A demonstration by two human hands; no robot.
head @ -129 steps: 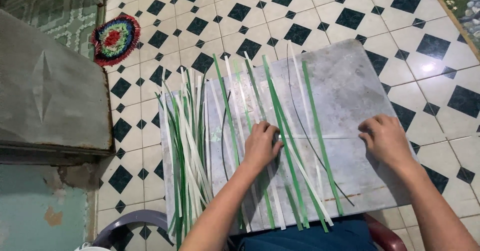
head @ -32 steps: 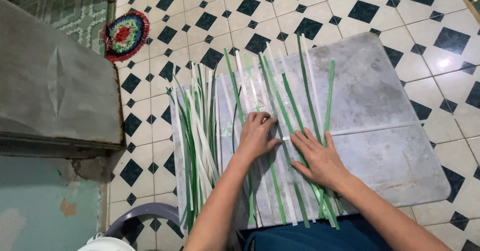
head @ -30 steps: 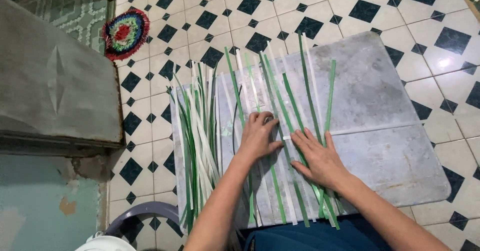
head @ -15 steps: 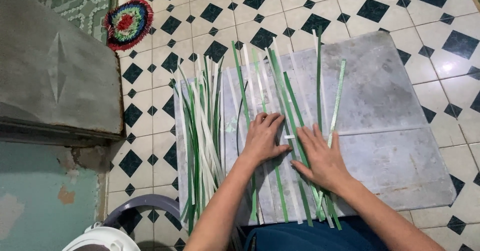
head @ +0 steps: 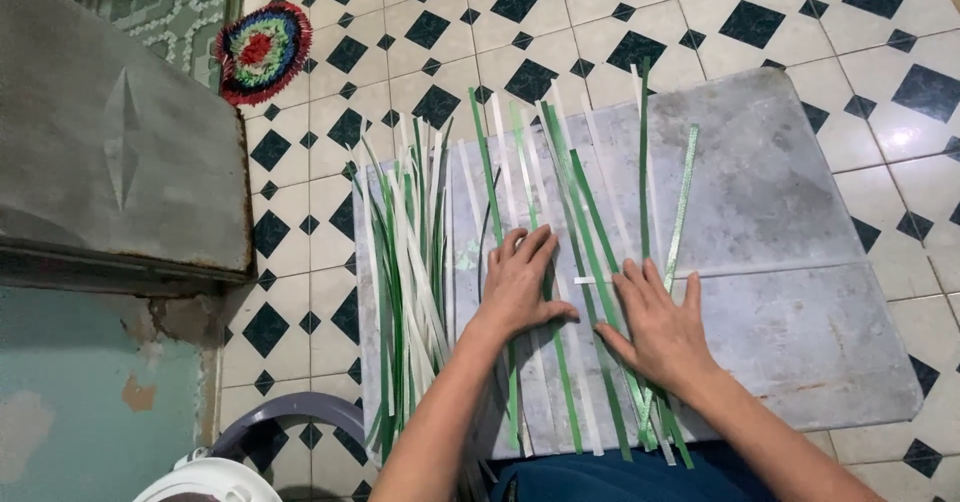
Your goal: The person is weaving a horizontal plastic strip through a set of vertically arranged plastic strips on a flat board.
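Note:
Long green and white strips (head: 560, 212) lie side by side on a grey stone slab (head: 780, 202) on the tiled floor. My left hand (head: 522, 284) lies flat on the middle strips, fingers spread. My right hand (head: 660, 327) presses flat on the strips just to its right, beside a short white cross strip (head: 592, 280) between the two hands. A loose bundle of green and white strips (head: 405, 282) is heaped at the slab's left edge.
A round multicoloured mat (head: 262, 50) lies on the black-and-white tiles at the back left. A grey concrete block (head: 110, 142) runs along the left. A grey plastic chair rim (head: 270, 427) and a white round object (head: 205, 480) sit at the bottom left.
My right hand moved in from the slab's right side onto the strips next to my left hand. In the last second both hands stay pressed there; only the view has shifted slightly.

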